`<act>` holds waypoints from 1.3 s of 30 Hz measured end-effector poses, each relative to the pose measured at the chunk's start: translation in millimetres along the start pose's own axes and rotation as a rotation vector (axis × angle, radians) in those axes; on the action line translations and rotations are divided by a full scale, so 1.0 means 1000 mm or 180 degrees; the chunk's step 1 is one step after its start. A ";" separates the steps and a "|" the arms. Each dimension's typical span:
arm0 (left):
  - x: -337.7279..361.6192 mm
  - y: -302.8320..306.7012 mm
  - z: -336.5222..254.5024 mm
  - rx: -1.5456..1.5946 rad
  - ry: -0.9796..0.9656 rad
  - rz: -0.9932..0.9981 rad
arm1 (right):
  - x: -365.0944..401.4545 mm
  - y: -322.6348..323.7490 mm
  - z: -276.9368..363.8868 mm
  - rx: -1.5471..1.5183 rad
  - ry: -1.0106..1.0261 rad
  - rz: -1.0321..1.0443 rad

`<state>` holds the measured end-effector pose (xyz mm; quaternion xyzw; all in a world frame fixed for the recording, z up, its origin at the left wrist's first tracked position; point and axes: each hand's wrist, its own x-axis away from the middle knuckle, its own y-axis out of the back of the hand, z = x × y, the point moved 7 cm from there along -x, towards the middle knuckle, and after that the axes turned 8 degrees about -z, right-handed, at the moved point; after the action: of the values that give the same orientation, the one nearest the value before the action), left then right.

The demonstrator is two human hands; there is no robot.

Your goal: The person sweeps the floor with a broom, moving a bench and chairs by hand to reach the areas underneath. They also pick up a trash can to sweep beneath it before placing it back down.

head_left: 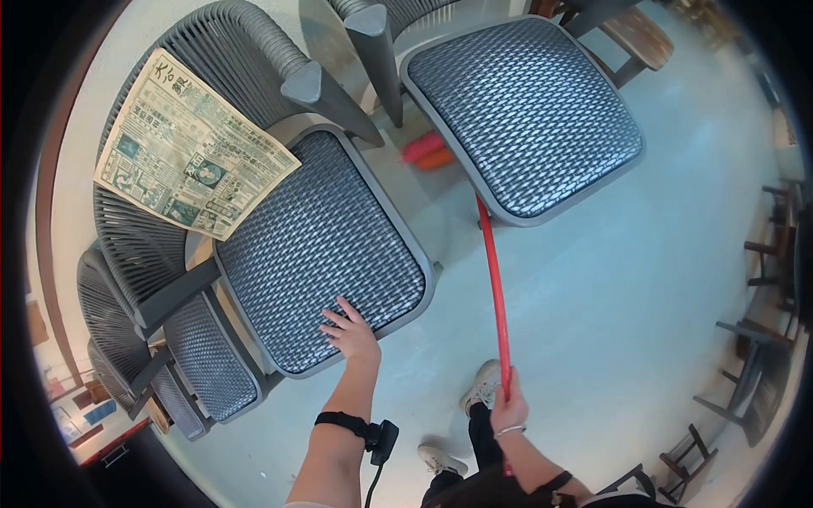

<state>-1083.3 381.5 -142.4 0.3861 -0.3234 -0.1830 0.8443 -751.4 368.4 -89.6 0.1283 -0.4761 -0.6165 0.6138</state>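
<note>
My right hand (510,410) is wrapped round the red handle of a broom (496,288). The handle runs forward under a grey woven chair (525,110), and the pink and orange broom head shows on the floor at that chair's left side, slightly blurred. My left hand (351,334) lies with fingers spread on the front edge of another woven chair seat (326,233). A printed yellowish paper sheet (195,148) leans against that chair's back and reaches down onto the seat.
More woven chairs (212,356) stand in a row at the left. Along the right side are dark wooden chairs (758,372). A wooden stool or bench (635,38) is behind the far chair. Pale, smooth floor (627,313) lies between. My shoes (483,385) are below my hands.
</note>
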 end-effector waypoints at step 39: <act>0.000 0.007 0.001 -0.0064 0.0009 0.0034 | -0.123 -0.066 0.042 -0.0088 0.0296 -0.0031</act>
<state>-1083.3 385.6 -136.9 0.3761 -0.3225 -0.1812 0.8495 -797.8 481.2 -169.7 0.1506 -0.4379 -0.6194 0.6340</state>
